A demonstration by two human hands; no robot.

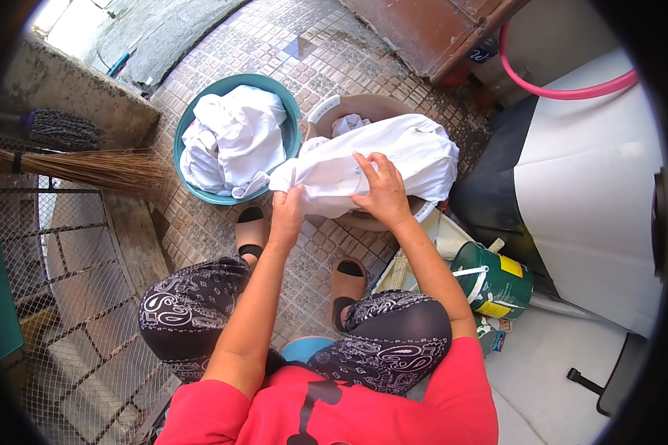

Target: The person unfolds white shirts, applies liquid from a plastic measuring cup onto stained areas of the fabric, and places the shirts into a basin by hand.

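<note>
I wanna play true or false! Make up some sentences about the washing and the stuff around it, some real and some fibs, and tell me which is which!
1. The left hand is holding white cloth. True.
2. White laundry is heaped in the teal tub. True.
3. The broom is inside the teal tub. False: the broom is outside it, on the left side of the picture.
4. The bucket is green with yellow patches. True.
5. The person's sleeves are blue. False: the sleeves are red.
6. Both feet are bare. False: both are in slippers.
</note>
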